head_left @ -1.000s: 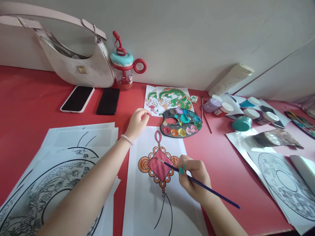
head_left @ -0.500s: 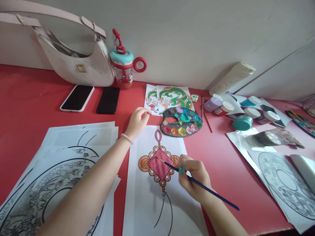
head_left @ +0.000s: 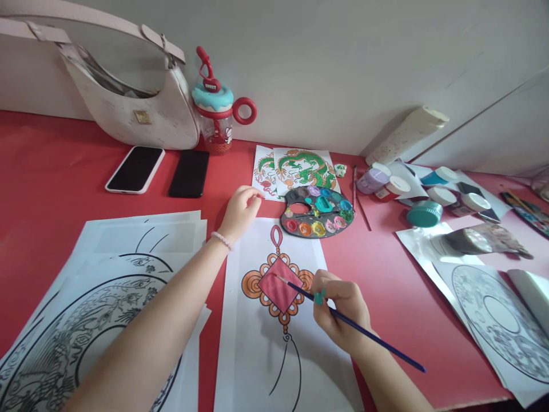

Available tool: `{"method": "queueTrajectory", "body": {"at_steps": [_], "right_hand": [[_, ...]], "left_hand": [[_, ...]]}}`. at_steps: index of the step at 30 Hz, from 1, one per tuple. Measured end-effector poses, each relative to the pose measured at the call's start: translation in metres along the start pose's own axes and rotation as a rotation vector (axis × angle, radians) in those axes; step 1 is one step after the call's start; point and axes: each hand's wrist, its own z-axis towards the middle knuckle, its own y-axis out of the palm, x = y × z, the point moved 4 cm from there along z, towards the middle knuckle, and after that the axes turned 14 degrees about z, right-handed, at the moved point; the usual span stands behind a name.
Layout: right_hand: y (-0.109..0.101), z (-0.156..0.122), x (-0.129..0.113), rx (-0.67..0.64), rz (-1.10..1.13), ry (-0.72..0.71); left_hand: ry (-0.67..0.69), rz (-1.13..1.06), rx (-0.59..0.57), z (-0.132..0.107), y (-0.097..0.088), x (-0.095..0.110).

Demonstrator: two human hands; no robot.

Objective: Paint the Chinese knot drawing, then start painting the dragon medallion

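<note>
Brush move: only a nudge here, the tail of the slim, dark-blue-handled paintbrush (head_left: 377, 340) has edged outward to the right since the last frame, its tip barely shifting.
Right hand (head_left: 341, 312): fingers clenched round that handle, bristles over the upper left of the streaky red diamond (head_left: 281, 294).
Left hand (head_left: 240, 214): loosely curled by the top left edge of the tall white paper sheet (head_left: 244, 355); cannot tell whether the fingertips pinch anything.
Knot design: orange loops and coils ring the diamond, black curves trailing below.
Palette: the dark, kidney-shaped palette (head_left: 312, 221), its round wells ringed with paint, sits right at the sheet's top edge.
Room: a broad stretch of smooth red tabletop (head_left: 398, 286) between right hand and the circle-printed white sheets (head_left: 500, 315); just a narrow red strip beside the black-line-printed paper stack (head_left: 98, 243) at left.
Lettering: "SWEET" on the clear cup with turquoise icing-shaped lid (head_left: 214, 111); the pale handbag's gold plate (head_left: 143, 117), too small to read.
</note>
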Motion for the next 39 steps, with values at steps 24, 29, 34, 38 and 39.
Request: {"method": "queueTrajectory", "body": {"at_steps": [24,29,34,38,39], "right_hand": [[0.0019,-0.0002,-0.0068,-0.002,0.054,-0.097],[0.0028,-0.0011,-0.0055,0.003,0.07,-0.095],[0.0038,-0.0004,-0.0063,-0.003,0.069,-0.106],[0.0044,-0.0002,-0.0061,-0.012,0.064,-0.085],[0.0042,-0.0005,-0.0047,-0.014,0.063,-0.053]], "left_hand": [[-0.004,0.01,-0.016,-0.0001,-0.0026,0.0035],[-0.009,0.005,-0.02,-0.0003,-0.0015,0.0025],[-0.017,0.007,-0.028,-0.0002,-0.0013,0.0024],[-0.019,0.015,-0.027,-0.0001,-0.0022,0.0037],[-0.021,0.016,-0.025,-0.0001,-0.0023,0.0038]]}}
